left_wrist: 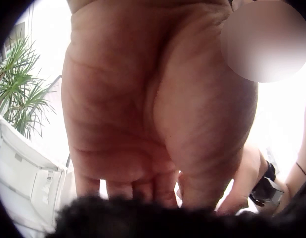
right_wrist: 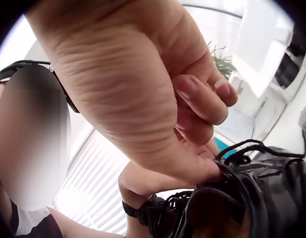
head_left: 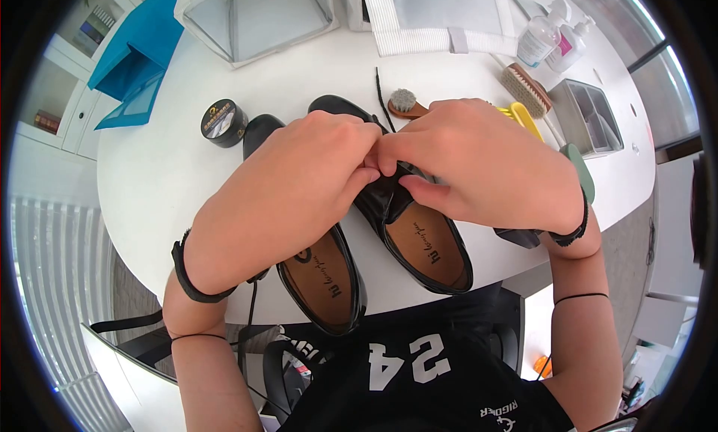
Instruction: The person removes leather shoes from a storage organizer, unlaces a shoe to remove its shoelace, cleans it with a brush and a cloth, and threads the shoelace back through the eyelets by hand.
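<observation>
Bending close together over the front of a black shoe [head_left: 432, 251], the person's hands nearly meet at the centre of the head view. The right hand [head_left: 479, 163] pinches the laced edge of the opening, thumb pressed against it and other fingers curled. The left hand [head_left: 318, 155] has thumb and fingers drawn together beside it; what the fingertips grip cannot be told.

From the hands, the shoe's toe points to eleven o'clock and its heel to five, while a black lace [head_left: 380, 95] extends toward twelve. A second shoe [head_left: 336, 301] lies at seven, partly hidden by the left hand. A round-headed brush [head_left: 404, 100] sits just past twelve. Toward two are a wooden brush [head_left: 526, 90] and, farther out, a grey compartment box [head_left: 591, 114]; two pump bottles [head_left: 538, 43] stand nearer one. A round tin [head_left: 224, 123] sits between nine and ten, a blue box [head_left: 153, 39] at ten, and a white bin [head_left: 258, 28] near eleven.
</observation>
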Demonstrator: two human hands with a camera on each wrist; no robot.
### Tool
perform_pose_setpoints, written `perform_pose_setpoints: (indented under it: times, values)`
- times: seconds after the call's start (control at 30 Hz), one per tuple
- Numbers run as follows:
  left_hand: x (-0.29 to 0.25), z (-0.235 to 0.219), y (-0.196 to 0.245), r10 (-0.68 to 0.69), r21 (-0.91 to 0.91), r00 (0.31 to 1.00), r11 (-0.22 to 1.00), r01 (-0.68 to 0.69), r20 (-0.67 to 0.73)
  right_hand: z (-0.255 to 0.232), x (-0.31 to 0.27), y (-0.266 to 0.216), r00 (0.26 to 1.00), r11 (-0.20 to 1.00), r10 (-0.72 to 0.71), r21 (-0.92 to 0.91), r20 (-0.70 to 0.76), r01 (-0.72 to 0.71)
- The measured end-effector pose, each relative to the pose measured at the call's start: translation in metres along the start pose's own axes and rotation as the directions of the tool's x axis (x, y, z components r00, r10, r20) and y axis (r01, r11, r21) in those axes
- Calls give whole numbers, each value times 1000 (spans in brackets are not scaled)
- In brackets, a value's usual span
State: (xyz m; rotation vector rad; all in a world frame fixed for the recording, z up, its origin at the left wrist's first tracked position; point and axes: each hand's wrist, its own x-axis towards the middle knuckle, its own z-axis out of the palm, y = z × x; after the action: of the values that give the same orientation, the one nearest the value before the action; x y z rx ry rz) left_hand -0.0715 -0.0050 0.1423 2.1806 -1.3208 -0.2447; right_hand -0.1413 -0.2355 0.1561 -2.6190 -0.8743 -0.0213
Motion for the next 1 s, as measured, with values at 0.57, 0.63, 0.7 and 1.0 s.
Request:
perform_pose_setpoints:
  times: [0.57, 0.63, 0.7, 1.0]
  values:
    - [17, 94, 211, 540, -872, 833, 342, -350, -123, -3, 7, 7, 997, 992, 30, 117, 78, -39]
    - [22, 121, 231, 523, -848, 835, 353, -396, -173, -3, 6, 9, 999, 992, -50, 120, -5, 51]
    - [33, 114, 230, 559, -870, 828, 392, -298, -32, -7, 7, 7, 998, 992, -22, 126, 53, 15]
    - [34, 121, 231, 553, -847, 829, 477, -235, 82, -9, 8, 6, 997, 990, -25, 140, 67, 15]
